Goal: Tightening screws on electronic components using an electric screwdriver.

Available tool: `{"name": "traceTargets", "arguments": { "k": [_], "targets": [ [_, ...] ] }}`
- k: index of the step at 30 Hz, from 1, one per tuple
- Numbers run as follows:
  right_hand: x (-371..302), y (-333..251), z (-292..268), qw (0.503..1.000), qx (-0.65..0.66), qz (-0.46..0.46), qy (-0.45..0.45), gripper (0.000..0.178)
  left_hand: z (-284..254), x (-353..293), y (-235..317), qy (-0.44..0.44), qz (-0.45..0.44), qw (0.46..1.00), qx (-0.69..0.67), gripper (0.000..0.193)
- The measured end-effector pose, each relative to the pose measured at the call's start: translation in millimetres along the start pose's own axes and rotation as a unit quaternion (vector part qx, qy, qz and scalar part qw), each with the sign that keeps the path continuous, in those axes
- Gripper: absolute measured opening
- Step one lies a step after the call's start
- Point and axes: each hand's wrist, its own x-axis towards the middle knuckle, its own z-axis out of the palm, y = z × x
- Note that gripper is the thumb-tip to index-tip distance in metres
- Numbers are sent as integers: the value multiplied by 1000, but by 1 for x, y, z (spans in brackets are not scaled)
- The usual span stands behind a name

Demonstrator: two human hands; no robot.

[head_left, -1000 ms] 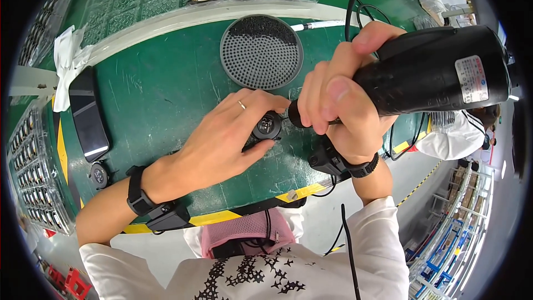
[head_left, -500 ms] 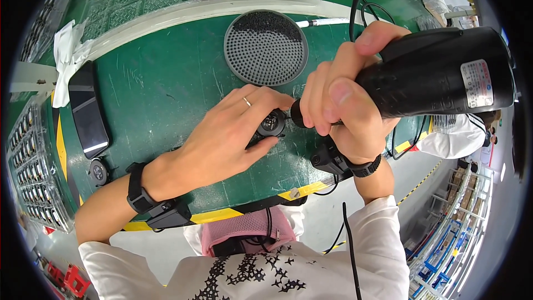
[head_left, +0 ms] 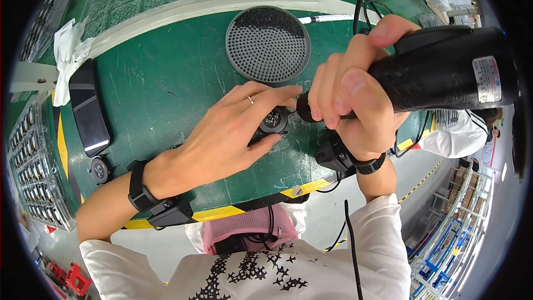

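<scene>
My left hand (head_left: 222, 133) is closed round the edge of a small round black watch-like case (head_left: 273, 120), pressing it on the green table. Its index finger stretches past the case's far side toward the driver tip, and the thumb lies along the near side. In my right hand (head_left: 355, 86) is a black electric screwdriver (head_left: 438, 80), tilted so that its nose points left. The thin bit end sits just beside the case's right edge; whether it touches cannot be made out. Just beyond the left hand lies a round grey dimpled dish (head_left: 266, 66) with small black screws (head_left: 266, 21) along its far part.
A marker pen (head_left: 327, 18) lies right of the dish. At the left are a dark phone (head_left: 88, 108) and another round black case (head_left: 100, 170). Clear trays (head_left: 139, 5) with round parts stand beyond a white ledge. The driver's black cable (head_left: 361, 0) loops at the back right.
My right hand and the screwdriver have shifted slightly to the right. The left hand and the case have moved only a little in the picture.
</scene>
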Motion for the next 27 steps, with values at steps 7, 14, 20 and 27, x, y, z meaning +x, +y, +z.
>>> {"name": "traceTargets", "arguments": {
  "k": [7,14,20,27],
  "targets": [
    [-12,-7,-6,999,38,12,-15,46,0,0,-1,-9,-2,1000,2,51],
    [-11,-3,-13,993,76,-37,-86,45,0,1,-2,-4,5,1000,9,51],
    [0,8,-21,980,108,-78,-150,45,1,1,1,12,4,1000,-8,44],
    [-2,-10,-10,987,115,-45,-101,43,3,2,-6,32,32,999,-20,29]
  ]
}}
